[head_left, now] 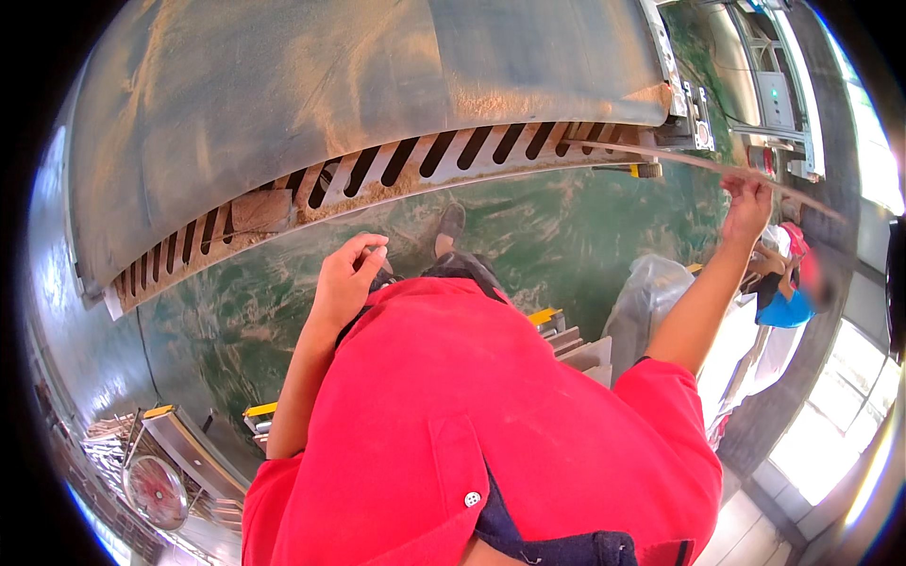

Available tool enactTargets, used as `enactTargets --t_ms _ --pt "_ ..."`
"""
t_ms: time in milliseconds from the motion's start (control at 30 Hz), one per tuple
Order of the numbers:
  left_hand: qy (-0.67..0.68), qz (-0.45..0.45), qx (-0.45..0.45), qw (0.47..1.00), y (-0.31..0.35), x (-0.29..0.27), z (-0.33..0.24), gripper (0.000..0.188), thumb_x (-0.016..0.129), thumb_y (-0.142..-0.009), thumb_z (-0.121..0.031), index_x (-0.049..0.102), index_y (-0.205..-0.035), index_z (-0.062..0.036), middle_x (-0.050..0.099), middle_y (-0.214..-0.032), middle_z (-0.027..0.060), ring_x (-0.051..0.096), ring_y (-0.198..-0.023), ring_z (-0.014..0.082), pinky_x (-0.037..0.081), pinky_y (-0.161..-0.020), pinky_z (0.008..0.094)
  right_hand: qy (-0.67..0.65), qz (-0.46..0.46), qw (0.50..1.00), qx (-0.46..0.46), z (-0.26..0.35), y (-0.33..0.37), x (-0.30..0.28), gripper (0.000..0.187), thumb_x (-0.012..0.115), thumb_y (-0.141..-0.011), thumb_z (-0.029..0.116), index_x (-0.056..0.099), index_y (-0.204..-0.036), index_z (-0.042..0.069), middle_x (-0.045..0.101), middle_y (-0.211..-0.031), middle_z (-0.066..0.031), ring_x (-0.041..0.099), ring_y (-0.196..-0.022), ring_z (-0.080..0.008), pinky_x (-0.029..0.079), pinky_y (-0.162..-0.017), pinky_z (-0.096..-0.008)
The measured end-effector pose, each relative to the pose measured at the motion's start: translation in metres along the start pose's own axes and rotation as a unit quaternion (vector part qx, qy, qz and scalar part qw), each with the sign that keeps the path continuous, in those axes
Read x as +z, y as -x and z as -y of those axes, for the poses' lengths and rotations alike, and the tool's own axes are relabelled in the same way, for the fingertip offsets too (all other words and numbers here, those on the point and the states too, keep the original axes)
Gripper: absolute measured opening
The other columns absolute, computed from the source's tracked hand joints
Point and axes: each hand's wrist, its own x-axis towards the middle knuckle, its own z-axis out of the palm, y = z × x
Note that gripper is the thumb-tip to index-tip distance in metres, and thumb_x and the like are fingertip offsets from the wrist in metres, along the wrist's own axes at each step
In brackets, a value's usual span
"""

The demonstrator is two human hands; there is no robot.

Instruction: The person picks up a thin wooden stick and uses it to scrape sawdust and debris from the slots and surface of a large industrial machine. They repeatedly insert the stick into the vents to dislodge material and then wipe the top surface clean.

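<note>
The right hand [747,206] is raised out to the side, fingers and thumb pinched on a long, thin strip [703,163], which slants down toward the right, its left end in front of a pale slotted panel [445,174]; the left hand [347,278] hangs near the body, fingers curled narrow toward the thumb, and I cannot tell whether anything is between them. Close behind both is the wearer's red shirt [453,377], with one dark shoe [452,222] on the dusty green floor [538,226]. Beyond, a wide grey machine bed [359,75] streaked with tan dust spreads above the panel, and a brownish block [261,211] sits at the panel's left part. By the right arm are a clear plastic bag [646,297] and some stacked boards [587,356]; farther right, another person wears something blue [785,309], and at lower left stands a round fan [156,492]
</note>
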Motion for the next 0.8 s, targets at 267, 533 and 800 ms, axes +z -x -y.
enactTargets --t_ms 267,533,800 --pt "0.03 -0.001 -0.011 1.0 0.001 0.002 -0.001 0.019 0.061 -0.093 -0.012 0.065 -0.109 -0.0029 0.05 -0.068 -0.0026 0.043 -0.062 0.0057 0.037 -0.057 0.023 -0.046 0.059 0.997 0.027 -0.003 0.013 0.065 0.015 0.045 -0.101 0.01 0.056 -0.107 0.002 0.065 -0.099 -0.0143 0.067 -0.076 -0.0221 0.058 -0.069 -0.0348" --pt "0.016 -0.012 -0.004 1.0 0.001 0.004 -0.001 0.02 0.06 -0.093 -0.014 0.065 -0.109 -0.0022 0.051 -0.069 -0.0015 0.044 -0.063 0.0061 0.038 -0.058 0.0231 -0.099 0.093 0.986 0.095 -0.059 -0.009 0.031 0.013 0.049 -0.1 0.013 0.056 -0.109 0.006 0.066 -0.099 -0.0128 0.066 -0.077 -0.0227 0.055 -0.069 -0.0352" --pt "0.018 -0.006 -0.001 1.0 0.006 0.006 -0.003 0.02 0.06 -0.093 -0.015 0.065 -0.109 -0.0024 0.059 -0.073 0.0016 0.051 -0.066 0.0075 0.042 -0.062 0.0234 -0.148 0.016 0.987 0.067 -0.067 0.004 0.018 0.011 0.054 -0.096 0.008 0.058 -0.106 0.005 0.067 -0.099 -0.0138 0.063 -0.078 -0.0238 0.051 -0.068 -0.0353"
